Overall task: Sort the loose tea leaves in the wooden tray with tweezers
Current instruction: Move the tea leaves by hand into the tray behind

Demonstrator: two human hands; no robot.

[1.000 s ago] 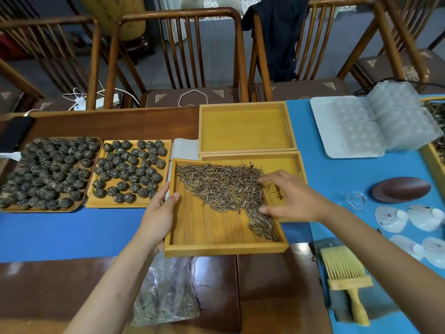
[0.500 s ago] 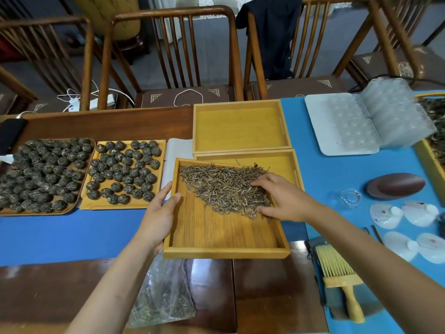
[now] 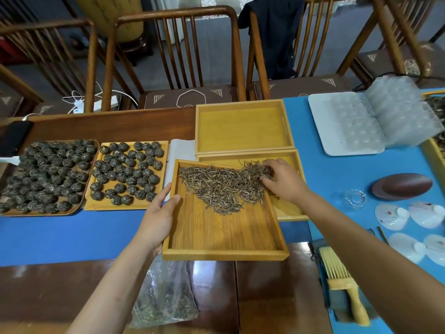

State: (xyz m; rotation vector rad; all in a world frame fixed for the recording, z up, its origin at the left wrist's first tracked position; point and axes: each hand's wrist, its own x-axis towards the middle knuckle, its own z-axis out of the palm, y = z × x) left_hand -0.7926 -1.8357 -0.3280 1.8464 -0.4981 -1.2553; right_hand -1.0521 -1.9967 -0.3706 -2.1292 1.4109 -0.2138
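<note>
My right grip [image 3: 280, 182] is curled loosely on the loose tea leaves [image 3: 224, 185] piled just left of it, my left grip [image 3: 159, 214] clasps the near-left rim of the wooden tray [image 3: 216, 239] holding them, and a brush [image 3: 342, 283] lies on the bench [image 3: 60, 295] below my right forearm.

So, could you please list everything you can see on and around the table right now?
wooden tray: one, tan, centre, tilted
loose tea leaves: one pile, brown, tray's far half
other wooden trays: two, yellow, behind
tea balls: many, dark, two trays left
blister packs: several, clear, far right
brush: one, pale, near right
plastic bag: one, clear, near edge
dark dish: one, brown, right
chairs: several, brown, behind table
left hand: grips tray's left rim
right hand: bare, in the leaves
</note>
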